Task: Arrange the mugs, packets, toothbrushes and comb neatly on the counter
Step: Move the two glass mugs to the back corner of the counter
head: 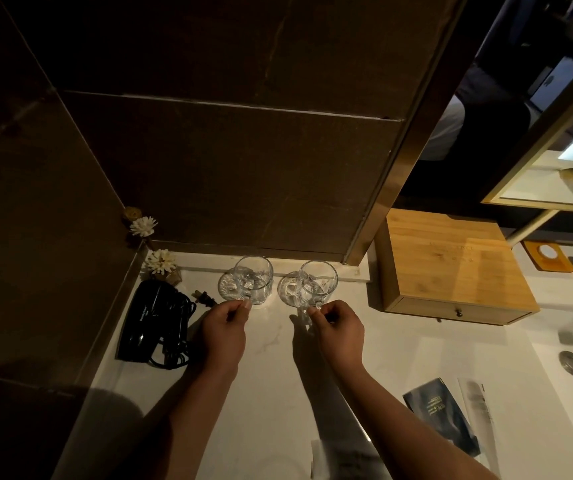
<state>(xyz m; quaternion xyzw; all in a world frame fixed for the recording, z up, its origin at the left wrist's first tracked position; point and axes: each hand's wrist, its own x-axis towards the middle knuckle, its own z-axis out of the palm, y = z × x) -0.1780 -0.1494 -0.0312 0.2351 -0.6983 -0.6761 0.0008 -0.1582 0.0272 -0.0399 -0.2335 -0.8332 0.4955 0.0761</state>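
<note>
Two clear glass mugs stand upright side by side near the back of the white counter (271,375). My left hand (224,329) pinches the base edge of the left mug (254,280). My right hand (338,329) pinches the handle of the right mug (317,284). A round glass coaster lies partly under each mug. At the lower right lie a dark blue packet (441,414) and a clear wrapped item (475,403) beside it. A pale packet (340,459) shows under my right forearm. No comb can be made out.
A black hair dryer (153,320) with coiled cord and plug lies at the left by the dark tiled wall. White flower ornaments (160,261) stand in the back corner. A wooden drawer box (451,268) sits at the right, with the sink and its drain (571,363) beyond.
</note>
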